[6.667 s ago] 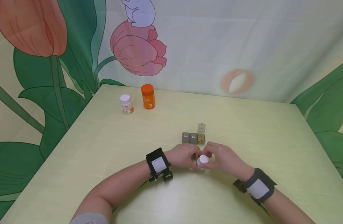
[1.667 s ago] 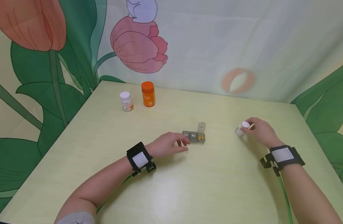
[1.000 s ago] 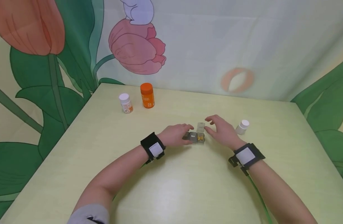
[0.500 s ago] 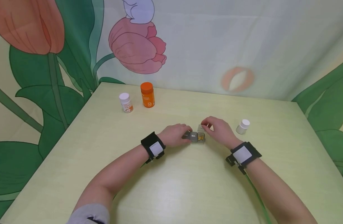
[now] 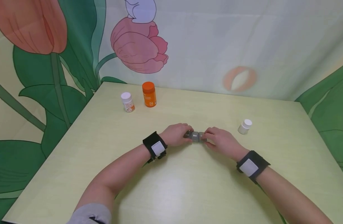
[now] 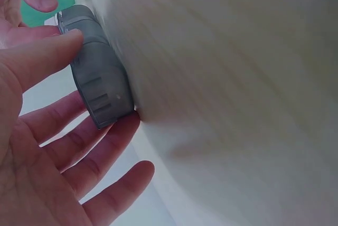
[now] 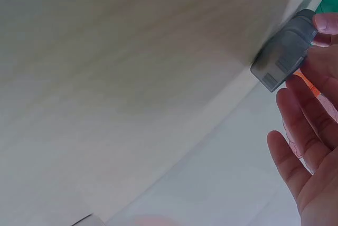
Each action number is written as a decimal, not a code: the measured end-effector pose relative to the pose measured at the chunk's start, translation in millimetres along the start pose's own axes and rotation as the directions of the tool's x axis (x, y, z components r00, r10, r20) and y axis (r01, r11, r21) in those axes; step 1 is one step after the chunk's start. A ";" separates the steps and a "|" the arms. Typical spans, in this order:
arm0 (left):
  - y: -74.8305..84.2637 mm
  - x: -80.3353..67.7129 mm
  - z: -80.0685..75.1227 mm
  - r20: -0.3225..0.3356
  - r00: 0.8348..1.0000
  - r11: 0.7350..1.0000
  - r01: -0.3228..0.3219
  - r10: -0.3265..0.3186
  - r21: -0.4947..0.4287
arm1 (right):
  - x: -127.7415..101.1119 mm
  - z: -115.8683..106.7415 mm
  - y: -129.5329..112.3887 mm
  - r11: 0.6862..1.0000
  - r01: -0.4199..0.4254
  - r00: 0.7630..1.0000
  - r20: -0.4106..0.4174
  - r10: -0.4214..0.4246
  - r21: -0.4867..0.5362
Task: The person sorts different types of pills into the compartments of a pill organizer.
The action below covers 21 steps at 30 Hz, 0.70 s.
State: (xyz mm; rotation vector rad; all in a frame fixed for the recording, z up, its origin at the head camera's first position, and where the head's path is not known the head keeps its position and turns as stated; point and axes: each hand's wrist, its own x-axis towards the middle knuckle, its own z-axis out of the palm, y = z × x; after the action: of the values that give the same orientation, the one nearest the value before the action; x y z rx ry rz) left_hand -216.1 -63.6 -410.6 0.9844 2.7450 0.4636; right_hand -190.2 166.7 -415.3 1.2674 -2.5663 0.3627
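A small grey pill box (image 5: 195,137) with several compartments lies on the table between the two hands, the lids I can see lowered. My left hand (image 5: 175,135) grips its left end, thumb on the near side and fingers at the far side, as the left wrist view shows on the grey case (image 6: 100,75). At the other end, my right hand (image 5: 223,142) holds the right compartment, finger and thumb at its lid. In the right wrist view the outer fingers (image 7: 288,157) spread away from the pill box (image 7: 285,52). The right compartment's contents are hidden.
A white capped bottle (image 5: 245,127) stands to the right, beyond my right hand. Farther back on the left are a white bottle with an orange label (image 5: 128,102) and an orange bottle (image 5: 149,95). A printed curtain (image 5: 199,46) hangs behind the table (image 5: 171,193).
The white bottle was set down at right and released. My left hand took hold of the pill box. My right hand went to the raised right lid and folded it down over the yellow pills.
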 end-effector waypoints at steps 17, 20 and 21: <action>-6.9 0.5 1.0 0.001 0.999 0.999 0.044 -0.044 -0.018 | 0.9 -1.0 -6.8 1.000 -0.009 1.000 -0.001 0.009 0.009; -9.8 -1.1 3.3 -0.003 0.999 0.998 0.051 -0.051 -0.024 | 3.0 -1.6 -9.1 1.000 -0.021 0.999 0.028 0.021 -0.006; -9.8 -1.7 3.5 -0.005 0.999 0.999 0.047 -0.047 -0.025 | 4.1 -2.4 -10.1 1.000 -0.026 0.999 0.038 0.027 -0.011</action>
State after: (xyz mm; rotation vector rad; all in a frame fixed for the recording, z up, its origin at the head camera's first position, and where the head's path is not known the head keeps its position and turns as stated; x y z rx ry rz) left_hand -219.6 -71.0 -417.2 0.9125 2.7535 0.4915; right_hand -184.2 158.6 -410.7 1.2493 -2.6156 0.3323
